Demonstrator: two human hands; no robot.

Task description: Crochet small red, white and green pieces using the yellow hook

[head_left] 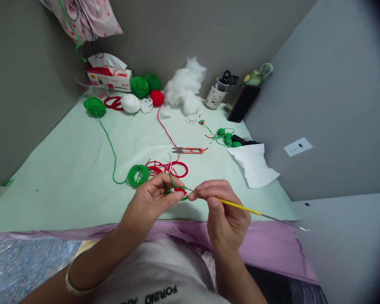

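Near the desk's (66,177) front edge, the left hand (150,196) pinches a small red, white and green yarn piece (180,192). The right hand (225,213) grips a yellow hook (240,206), one tip at the piece. Some rows look made; plenty of green yarn (138,175) lies unworked.
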